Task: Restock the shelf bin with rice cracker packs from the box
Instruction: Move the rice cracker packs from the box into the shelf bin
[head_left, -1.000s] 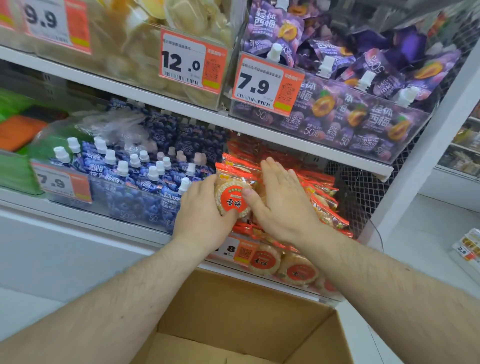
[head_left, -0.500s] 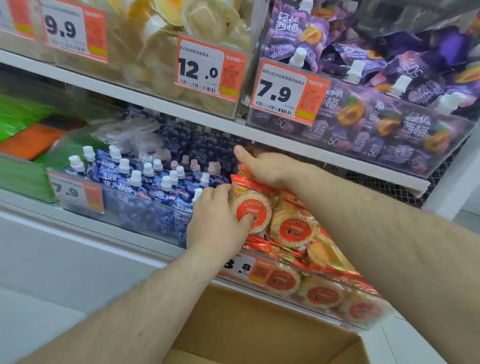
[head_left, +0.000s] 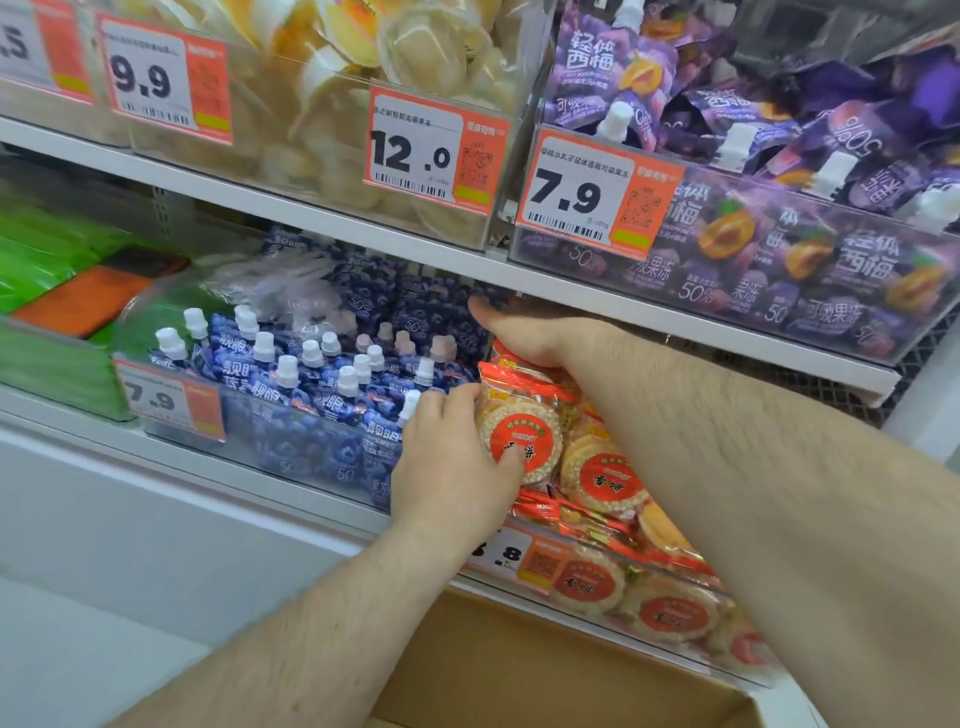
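Observation:
Rice cracker packs (head_left: 605, 480), round crackers with red labels in orange-edged wrappers, fill a clear shelf bin (head_left: 675, 647) on the lower shelf. My left hand (head_left: 452, 467) grips the front upright rice cracker pack (head_left: 524, 421), with the thumb on its label and the fingers along its left edge. My right hand (head_left: 540, 338) reaches over the tops of the packs toward the back of the bin, thumb pointing left. Its fingers are hidden behind the packs. The open cardboard box (head_left: 519, 675) sits below the shelf edge, and its inside is mostly out of view.
A bin of blue spouted pouches (head_left: 311, 384) stands directly left of the cracker bin. The upper shelf (head_left: 649, 306) hangs low over my right hand and carries purple pouches (head_left: 779, 244) and pale snack cups (head_left: 395, 78). Green packs (head_left: 47, 312) lie at the far left.
My right hand has left the front of the packs and moved up and over them to the back of the bin. My left hand keeps its hold on the front pack.

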